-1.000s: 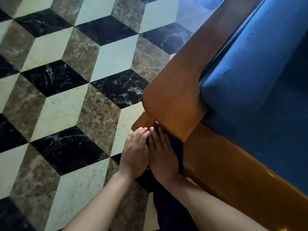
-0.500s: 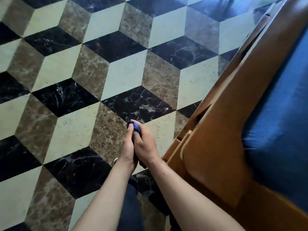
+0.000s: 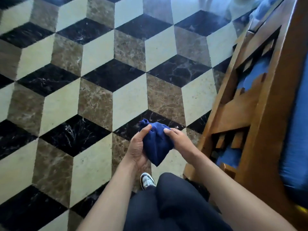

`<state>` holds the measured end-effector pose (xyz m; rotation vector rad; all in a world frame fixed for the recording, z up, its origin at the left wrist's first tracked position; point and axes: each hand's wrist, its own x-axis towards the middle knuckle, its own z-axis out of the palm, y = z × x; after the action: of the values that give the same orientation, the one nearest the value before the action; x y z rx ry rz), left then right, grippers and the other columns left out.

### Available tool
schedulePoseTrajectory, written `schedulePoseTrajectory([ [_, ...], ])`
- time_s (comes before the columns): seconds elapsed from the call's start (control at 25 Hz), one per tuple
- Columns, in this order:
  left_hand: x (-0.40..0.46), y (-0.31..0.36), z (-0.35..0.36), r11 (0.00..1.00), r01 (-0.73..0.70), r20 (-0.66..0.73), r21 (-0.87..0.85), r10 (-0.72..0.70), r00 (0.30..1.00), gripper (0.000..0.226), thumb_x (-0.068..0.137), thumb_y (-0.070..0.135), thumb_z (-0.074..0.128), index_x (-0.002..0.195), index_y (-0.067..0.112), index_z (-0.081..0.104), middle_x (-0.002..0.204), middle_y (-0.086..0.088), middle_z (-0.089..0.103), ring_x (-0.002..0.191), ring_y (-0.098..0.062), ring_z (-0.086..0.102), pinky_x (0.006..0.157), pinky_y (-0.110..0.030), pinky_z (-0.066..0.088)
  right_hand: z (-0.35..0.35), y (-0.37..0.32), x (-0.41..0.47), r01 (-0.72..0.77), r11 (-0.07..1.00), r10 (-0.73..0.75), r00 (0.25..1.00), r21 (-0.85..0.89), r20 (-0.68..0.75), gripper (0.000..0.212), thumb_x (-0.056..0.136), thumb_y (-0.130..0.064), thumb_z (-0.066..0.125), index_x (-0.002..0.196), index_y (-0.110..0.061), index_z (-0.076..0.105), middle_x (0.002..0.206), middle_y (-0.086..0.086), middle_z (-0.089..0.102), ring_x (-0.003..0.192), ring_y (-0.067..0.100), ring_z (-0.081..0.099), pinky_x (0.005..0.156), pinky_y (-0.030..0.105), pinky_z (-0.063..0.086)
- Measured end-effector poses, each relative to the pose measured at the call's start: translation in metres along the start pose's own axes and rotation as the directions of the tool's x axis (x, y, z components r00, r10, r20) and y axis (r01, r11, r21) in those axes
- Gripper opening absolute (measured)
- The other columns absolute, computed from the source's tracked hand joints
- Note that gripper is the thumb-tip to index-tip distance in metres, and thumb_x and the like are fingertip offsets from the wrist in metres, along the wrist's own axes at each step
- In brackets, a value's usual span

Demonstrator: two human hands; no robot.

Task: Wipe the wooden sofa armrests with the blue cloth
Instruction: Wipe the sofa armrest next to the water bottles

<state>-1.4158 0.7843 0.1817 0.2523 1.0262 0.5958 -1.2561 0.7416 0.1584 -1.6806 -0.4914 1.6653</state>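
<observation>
The blue cloth (image 3: 155, 142) is bunched between both hands, held above the floor at the lower middle of the view. My left hand (image 3: 137, 148) cups it from the left with the thumb on top. My right hand (image 3: 179, 141) pinches its right side. The wooden sofa armrest (image 3: 273, 90) runs along the right edge, a broad brown board seen from its outer side, with the carved wooden side frame (image 3: 233, 114) below it. Both hands are well to the left of the armrest and do not touch it.
A marble floor (image 3: 100, 80) in a cube pattern of black, brown and cream tiles fills the left and centre. Blue sofa cushions (image 3: 296, 130) lie past the armrest at the right edge. My dark trouser legs (image 3: 166, 202) and one sneaker (image 3: 146, 180) are at the bottom.
My hands left the front corner of the armrest and came away to the left with the cloth gathered between them. The view has swung left, so the sofa now sits at the right edge.
</observation>
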Motion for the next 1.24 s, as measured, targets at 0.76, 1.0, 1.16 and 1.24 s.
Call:
schedulePoseTrajectory([
  [0.76,0.409,0.332,0.352,0.878,0.038,0.128,0.476,-0.113,0.985,0.019,0.080,0.012,0.076,0.097,0.007,0.081,0.102,-0.023,0.078,0.087,-0.034,0.078,0.060,-0.036,0.062,-0.226,-0.432,0.315,0.271,0.842,0.018,0.850,0.467,-0.526,0.028,0.104,-0.023,0.060,0.116,0.001,0.067,0.118,0.024,0.074,0.106,0.035,0.072,0.091,0.047,0.058],
  [1.0,0.570,0.432,0.504,0.892,0.210,0.174,0.399,-0.299,0.938,0.048,0.076,0.009,0.070,0.124,0.004,0.064,0.099,-0.016,0.079,0.083,-0.029,0.078,0.062,-0.039,0.064,-0.306,-0.582,0.422,0.453,0.722,-0.007,0.760,0.522,-0.650,0.028,0.094,0.009,0.060,0.121,0.004,0.065,0.114,0.021,0.074,0.102,0.033,0.073,0.081,0.040,0.060],
  [1.16,0.633,0.475,0.603,0.787,0.454,0.099,0.417,-0.536,0.838,0.037,0.085,0.023,0.067,0.112,-0.003,0.069,0.095,-0.022,0.079,0.078,-0.033,0.079,0.062,-0.041,0.065,-0.356,-0.641,0.456,0.529,0.610,0.037,0.724,0.590,-0.688,0.033,0.093,0.010,0.061,0.124,0.002,0.063,0.114,0.022,0.075,0.106,0.035,0.072,0.083,0.040,0.059],
  [1.24,0.676,0.474,0.662,0.706,0.452,0.104,0.545,-0.592,0.799,0.033,0.092,0.031,0.065,0.108,0.002,0.071,0.094,-0.017,0.080,0.078,-0.031,0.079,0.065,-0.040,0.064,-0.397,-0.663,0.480,0.564,0.576,0.099,0.671,0.592,-0.735,0.028,0.091,0.009,0.064,0.117,-0.001,0.066,0.104,0.015,0.078,0.094,0.026,0.075,0.075,0.035,0.060],
])
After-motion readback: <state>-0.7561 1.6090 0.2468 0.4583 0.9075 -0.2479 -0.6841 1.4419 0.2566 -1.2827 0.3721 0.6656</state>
